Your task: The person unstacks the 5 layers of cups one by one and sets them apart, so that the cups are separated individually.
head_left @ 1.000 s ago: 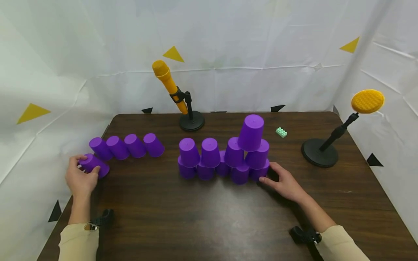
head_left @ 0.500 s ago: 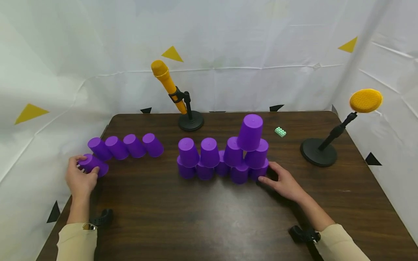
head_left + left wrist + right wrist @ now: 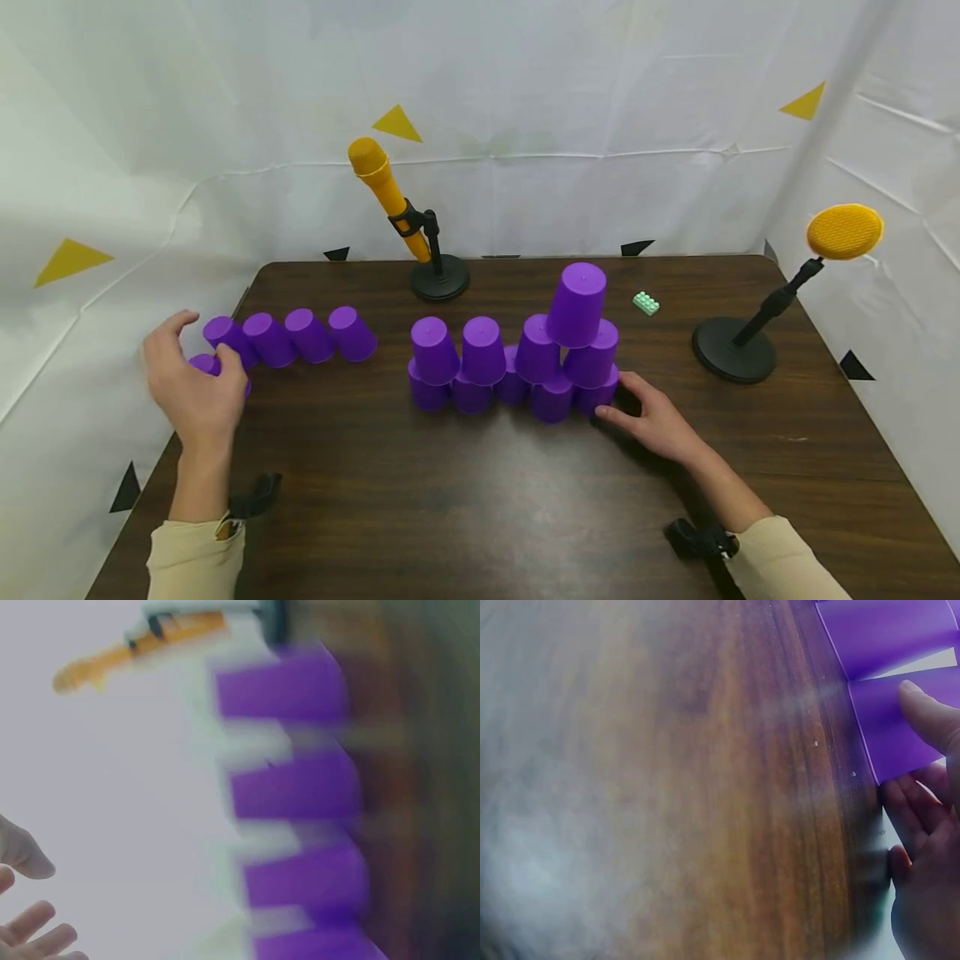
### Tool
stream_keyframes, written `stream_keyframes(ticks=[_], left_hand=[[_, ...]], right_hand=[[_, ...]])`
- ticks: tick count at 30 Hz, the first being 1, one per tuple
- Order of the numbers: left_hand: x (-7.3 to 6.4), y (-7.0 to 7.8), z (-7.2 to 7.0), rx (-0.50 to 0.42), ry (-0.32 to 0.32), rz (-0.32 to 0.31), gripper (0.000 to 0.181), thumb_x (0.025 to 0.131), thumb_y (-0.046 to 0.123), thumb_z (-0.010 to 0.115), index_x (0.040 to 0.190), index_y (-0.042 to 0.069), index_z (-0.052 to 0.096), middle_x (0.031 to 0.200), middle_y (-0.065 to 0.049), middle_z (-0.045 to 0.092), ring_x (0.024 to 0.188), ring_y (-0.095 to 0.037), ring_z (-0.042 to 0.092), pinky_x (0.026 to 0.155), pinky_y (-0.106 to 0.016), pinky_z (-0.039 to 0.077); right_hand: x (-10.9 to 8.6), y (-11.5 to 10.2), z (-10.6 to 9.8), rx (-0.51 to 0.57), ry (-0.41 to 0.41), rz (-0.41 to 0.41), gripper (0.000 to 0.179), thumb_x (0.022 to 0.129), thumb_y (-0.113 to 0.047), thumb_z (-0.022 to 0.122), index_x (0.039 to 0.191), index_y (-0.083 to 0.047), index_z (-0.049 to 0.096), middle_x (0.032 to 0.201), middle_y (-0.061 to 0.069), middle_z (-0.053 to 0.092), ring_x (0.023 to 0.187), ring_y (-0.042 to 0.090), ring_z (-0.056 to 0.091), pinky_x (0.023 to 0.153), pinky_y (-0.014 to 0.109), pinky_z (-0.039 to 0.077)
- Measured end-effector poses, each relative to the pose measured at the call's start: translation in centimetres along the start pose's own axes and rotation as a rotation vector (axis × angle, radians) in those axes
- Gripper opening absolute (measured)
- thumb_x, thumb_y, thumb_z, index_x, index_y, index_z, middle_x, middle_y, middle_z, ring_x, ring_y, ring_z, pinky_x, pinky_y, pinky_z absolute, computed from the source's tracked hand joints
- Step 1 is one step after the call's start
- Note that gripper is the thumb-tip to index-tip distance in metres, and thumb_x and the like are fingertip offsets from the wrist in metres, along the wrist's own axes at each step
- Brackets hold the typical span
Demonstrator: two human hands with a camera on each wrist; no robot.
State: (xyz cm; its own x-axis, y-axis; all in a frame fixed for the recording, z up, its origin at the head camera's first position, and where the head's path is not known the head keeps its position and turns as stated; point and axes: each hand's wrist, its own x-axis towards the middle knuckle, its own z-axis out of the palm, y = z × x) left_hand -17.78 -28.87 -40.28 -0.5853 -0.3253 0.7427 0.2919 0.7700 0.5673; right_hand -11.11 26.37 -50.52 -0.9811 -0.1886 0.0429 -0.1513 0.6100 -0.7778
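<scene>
My left hand [image 3: 197, 383] is raised over a purple upside-down cup [image 3: 203, 362], partly hiding it. In the left wrist view its fingers [image 3: 30, 924] are spread with nothing between them. Behind that cup stands a row of several more purple cups [image 3: 310, 335]. My right hand [image 3: 654, 419] holds the rightmost bottom cup [image 3: 900, 727] of a stack, thumb on its front and fingers along its side. The stack has several cups in its bottom row, a second row including a cup [image 3: 482, 350] near its left end, and one top cup [image 3: 576, 305] on the right.
A yellow microphone [image 3: 386, 196] on a black stand rises at the table's back. A round yellow microphone [image 3: 845, 232] stands at the right. A mint toy brick [image 3: 646, 303] lies behind the stack. White sheeting hangs around the dark wooden table [image 3: 465, 500].
My left hand has let go of the front left cup and lifted up, its fingers spreading. That cup stays put. My right hand keeps its place at the stack.
</scene>
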Motion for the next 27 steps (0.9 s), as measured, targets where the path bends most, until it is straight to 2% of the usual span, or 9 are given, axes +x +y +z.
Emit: stream_keyframes(ticks=[2, 4, 7, 9, 13, 15, 19, 22, 27], left_hand=[[0.2, 3.9, 0.8, -0.114, 0.009, 0.085, 0.036, 0.079, 0.002, 0.062, 0.114, -0.003, 0.063, 0.118, -0.016, 0.062, 0.113, -0.029, 0.054, 0.094, -0.035, 0.041], [0.0, 8.2, 1.6, -0.249, -0.012, 0.152, 0.033, 0.078, -0.002, 0.061, 0.111, -0.007, 0.063, 0.117, -0.019, 0.063, 0.112, -0.031, 0.056, 0.096, -0.034, 0.042], [-1.1, 14.4, 2.8, -0.418, -0.105, 0.25, 0.031, 0.078, -0.009, 0.061, 0.108, -0.014, 0.059, 0.115, -0.027, 0.061, 0.112, -0.039, 0.056, 0.1, -0.037, 0.043], [-2.2, 17.2, 4.0, -0.51, -0.185, 0.297, 0.032, 0.078, -0.01, 0.063, 0.109, -0.014, 0.059, 0.117, -0.027, 0.061, 0.112, -0.04, 0.056, 0.1, -0.039, 0.044], [-4.5, 20.4, 7.2, -0.623, -0.351, 0.38, 0.039, 0.08, -0.003, 0.068, 0.118, -0.005, 0.059, 0.127, -0.017, 0.059, 0.12, -0.032, 0.054, 0.102, -0.041, 0.043], [-5.5, 21.6, 8.6, -0.651, -0.44, 0.396, 0.044, 0.083, 0.002, 0.069, 0.125, 0.001, 0.056, 0.133, -0.012, 0.055, 0.125, -0.027, 0.051, 0.102, -0.039, 0.044], [-6.6, 24.3, 10.6, -0.655, -0.593, 0.406, 0.055, 0.087, 0.011, 0.07, 0.138, 0.009, 0.048, 0.143, -0.008, 0.046, 0.128, -0.021, 0.049, 0.099, -0.035, 0.046], [-7.0, 25.6, 11.9, -0.64, -0.657, 0.405, 0.061, 0.089, 0.015, 0.071, 0.143, 0.013, 0.044, 0.146, -0.008, 0.042, 0.13, -0.019, 0.047, 0.097, -0.034, 0.047], [-7.4, 26.9, 13.6, -0.646, -0.691, 0.366, 0.059, 0.089, 0.017, 0.072, 0.142, 0.016, 0.046, 0.145, -0.01, 0.041, 0.124, -0.018, 0.052, 0.088, -0.033, 0.052]], right_hand=[[0.0, 0.0, 0.0, 0.001, -0.002, 0.0, 0.067, 0.09, -0.034, 0.072, 0.145, -0.006, 0.046, 0.137, 0.017, 0.053, 0.131, 0.037, 0.044, 0.107, 0.061, 0.031], [-0.1, 0.0, 0.0, 0.003, -0.002, 0.001, 0.066, 0.09, -0.034, 0.072, 0.144, -0.006, 0.046, 0.137, 0.017, 0.053, 0.131, 0.038, 0.044, 0.106, 0.061, 0.032], [-0.1, 0.0, 0.0, 0.006, -0.002, 0.0, 0.066, 0.09, -0.034, 0.072, 0.144, -0.006, 0.046, 0.136, 0.017, 0.053, 0.131, 0.038, 0.044, 0.106, 0.061, 0.032], [-0.1, 0.0, 0.0, 0.01, -0.001, -0.004, 0.065, 0.09, -0.033, 0.072, 0.144, -0.006, 0.047, 0.136, 0.017, 0.054, 0.13, 0.037, 0.045, 0.106, 0.061, 0.032], [0.0, 0.0, -0.1, 0.012, 0.003, -0.016, 0.064, 0.09, -0.032, 0.072, 0.143, -0.006, 0.047, 0.135, 0.016, 0.055, 0.129, 0.036, 0.046, 0.106, 0.06, 0.033], [0.0, 0.0, -0.1, 0.011, 0.001, -0.017, 0.064, 0.09, -0.032, 0.072, 0.143, -0.006, 0.047, 0.135, 0.016, 0.055, 0.129, 0.036, 0.046, 0.106, 0.06, 0.033], [0.1, 0.0, -0.1, 0.009, 0.004, -0.021, 0.064, 0.09, -0.032, 0.072, 0.143, -0.006, 0.047, 0.134, 0.017, 0.055, 0.129, 0.037, 0.047, 0.105, 0.061, 0.033], [0.1, 0.0, 0.0, 0.014, 0.016, -0.032, 0.062, 0.09, -0.03, 0.073, 0.142, -0.006, 0.049, 0.133, 0.016, 0.056, 0.128, 0.036, 0.047, 0.105, 0.06, 0.034], [0.1, 0.1, 0.0, 0.018, 0.019, -0.051, 0.059, 0.09, -0.027, 0.073, 0.141, -0.006, 0.05, 0.132, 0.015, 0.056, 0.128, 0.035, 0.048, 0.106, 0.059, 0.033]])
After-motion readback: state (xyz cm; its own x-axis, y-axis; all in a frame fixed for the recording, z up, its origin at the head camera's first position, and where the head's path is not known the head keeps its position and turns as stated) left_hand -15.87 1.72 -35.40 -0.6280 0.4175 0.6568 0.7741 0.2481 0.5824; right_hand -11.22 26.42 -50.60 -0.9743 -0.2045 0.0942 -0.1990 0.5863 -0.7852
